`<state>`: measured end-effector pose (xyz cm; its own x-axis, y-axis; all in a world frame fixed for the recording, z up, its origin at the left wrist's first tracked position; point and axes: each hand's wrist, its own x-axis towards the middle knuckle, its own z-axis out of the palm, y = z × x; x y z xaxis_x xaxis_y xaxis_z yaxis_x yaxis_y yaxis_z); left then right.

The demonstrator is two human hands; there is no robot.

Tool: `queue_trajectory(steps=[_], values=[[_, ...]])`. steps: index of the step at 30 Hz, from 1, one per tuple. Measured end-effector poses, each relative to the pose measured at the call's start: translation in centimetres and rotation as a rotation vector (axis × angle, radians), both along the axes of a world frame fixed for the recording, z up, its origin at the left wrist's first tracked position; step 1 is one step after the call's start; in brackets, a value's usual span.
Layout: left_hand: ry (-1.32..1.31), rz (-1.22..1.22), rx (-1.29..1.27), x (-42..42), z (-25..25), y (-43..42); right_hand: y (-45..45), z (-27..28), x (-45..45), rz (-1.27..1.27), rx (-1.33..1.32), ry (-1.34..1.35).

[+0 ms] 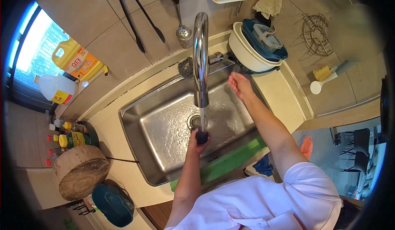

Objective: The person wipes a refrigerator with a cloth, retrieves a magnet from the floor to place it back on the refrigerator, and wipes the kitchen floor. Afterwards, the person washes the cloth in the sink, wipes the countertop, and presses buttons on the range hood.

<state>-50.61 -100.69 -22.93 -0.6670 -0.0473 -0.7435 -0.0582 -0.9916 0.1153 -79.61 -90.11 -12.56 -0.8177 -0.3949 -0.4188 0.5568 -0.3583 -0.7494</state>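
Observation:
My left hand [196,144] is closed around a small, dark purple-black round object [201,138] whose kind I cannot make out. It is over the sink, in the stream of water [202,119] falling from the chrome faucet [200,53]. My right hand [240,85] is raised over the back right of the sink, fingers curled in, with nothing visible in them. Just beyond its fingers is the faucet's lever handle [228,60], apparently apart from the hand. Below lies the wet steel sink [160,147] with its round drain [194,121], partly hidden by the stream.
A dark scrubber [186,68] sits behind the faucet. Stacked basins [247,45] stand at the back right. To the left are a yellow jug [78,59], a white jug [55,88], several bottles and a round wooden block [80,172]. Green material [226,164] lines the sink's front edge.

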Motion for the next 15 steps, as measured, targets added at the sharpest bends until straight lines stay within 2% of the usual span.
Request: queue_trajectory(steps=[3,6,9,15], values=[[-0.049,-0.006,0.013,0.2,-0.3,-0.4,1.6,-1.0,4.6,0.299,0.132,0.118],[-0.040,0.030,-0.044,0.7,-1.1,-0.9,2.0,-1.5,9.8,0.453,0.161,0.028],[-0.094,0.091,-0.046,1.7,-1.4,-1.0,1.2,0.9,14.7,0.695,0.335,-0.030],[-0.134,0.117,-0.045,2.5,-0.6,-1.6,-0.9,2.6,17.2,0.945,0.446,-0.088]])
